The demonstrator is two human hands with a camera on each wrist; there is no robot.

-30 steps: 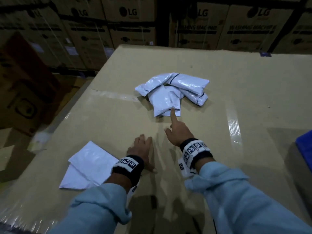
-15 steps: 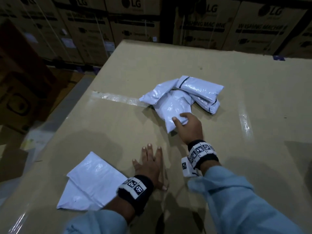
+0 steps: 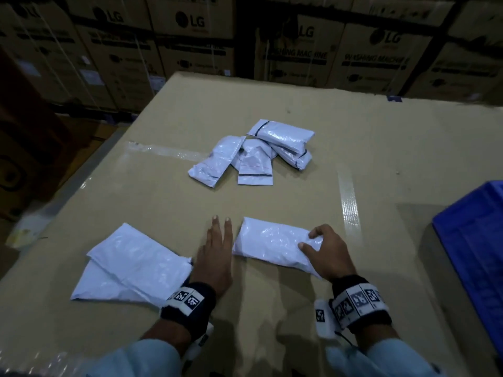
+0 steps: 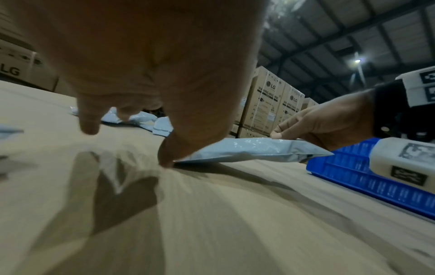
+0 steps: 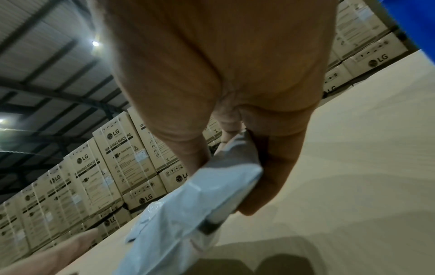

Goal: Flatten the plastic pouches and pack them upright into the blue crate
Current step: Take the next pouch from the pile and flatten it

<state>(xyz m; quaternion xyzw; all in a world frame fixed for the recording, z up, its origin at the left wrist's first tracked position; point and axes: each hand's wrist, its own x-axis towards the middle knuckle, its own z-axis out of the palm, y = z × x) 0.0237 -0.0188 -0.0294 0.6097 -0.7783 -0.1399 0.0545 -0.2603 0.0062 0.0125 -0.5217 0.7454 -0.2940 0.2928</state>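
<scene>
A puffy white plastic pouch (image 3: pixel 272 243) lies near the front of the cardboard work surface (image 3: pixel 272 202). My right hand (image 3: pixel 325 250) grips its right end, fingers curled over the top and thumb beneath; the right wrist view shows the pouch (image 5: pixel 200 197) pinched. My left hand (image 3: pixel 215 254) lies flat on the cardboard just left of the pouch, fingers straight, its thumb at the pouch (image 4: pixel 247 150) end. Several more pouches (image 3: pixel 255 156) sit in a pile farther back. Two flattened pouches (image 3: pixel 130 265) lie at front left. The blue crate (image 3: pixel 473 246) stands at the right edge.
Stacked LG washing-machine cartons (image 3: pixel 299 55) wall in the back and the left side. Clear tape strips (image 3: pixel 349 205) cross the cardboard. The surface drops off along its left edge (image 3: pixel 89 175).
My right hand took a pouch from the pile and drew it toward me; it now lies in front of me. The left hand stayed flat on the cardboard. The head view shifted, showing the crate.
</scene>
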